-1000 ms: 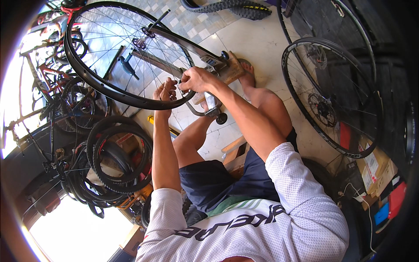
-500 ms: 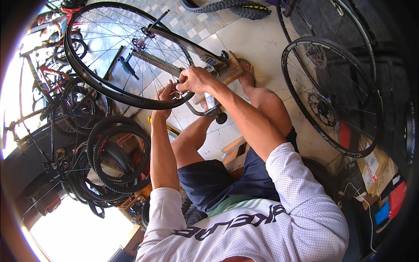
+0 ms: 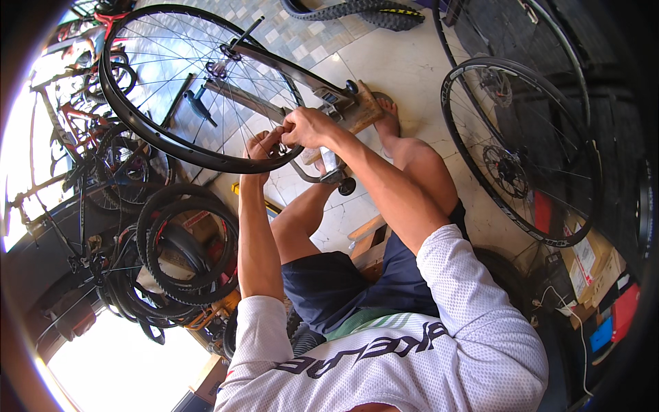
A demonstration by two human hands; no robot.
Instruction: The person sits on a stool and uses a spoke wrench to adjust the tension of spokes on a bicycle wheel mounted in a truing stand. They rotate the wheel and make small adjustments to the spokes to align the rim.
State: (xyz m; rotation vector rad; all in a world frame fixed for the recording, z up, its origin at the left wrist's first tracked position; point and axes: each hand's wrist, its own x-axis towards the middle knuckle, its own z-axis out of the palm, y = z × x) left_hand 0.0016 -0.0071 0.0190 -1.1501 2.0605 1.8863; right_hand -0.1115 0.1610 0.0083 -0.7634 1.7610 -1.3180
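A bicycle wheel with a black rim (image 3: pixel 220 163) and thin spokes sits in a metal truing stand (image 3: pixel 302 77) in front of me. At the near part of the rim, my left hand (image 3: pixel 262 145) has its fingers closed in a pinch among the spokes. My right hand (image 3: pixel 307 128) meets it from the right, with thumb and fingers pinched together just inside the rim. Whatever lies between the fingertips is too small and too covered to make out. Past the spokes shows a blue-handled tool (image 3: pixel 199 106).
The stand's wooden base (image 3: pixel 367 113) lies near my foot. Tyres (image 3: pixel 185 240) hang in a cluster at the left, with several bicycles (image 3: pixel 75 123) behind. Another wheel (image 3: pixel 456 130) leans at the right near cardboard boxes (image 3: pixel 590 264). A knobby tyre (image 3: pixel 391 17) lies at the far side.
My left hand's fingers have curled in and moved slightly right, closer to my right fingertips. The right hand stays nearly in place. The wheel looks almost unmoved.
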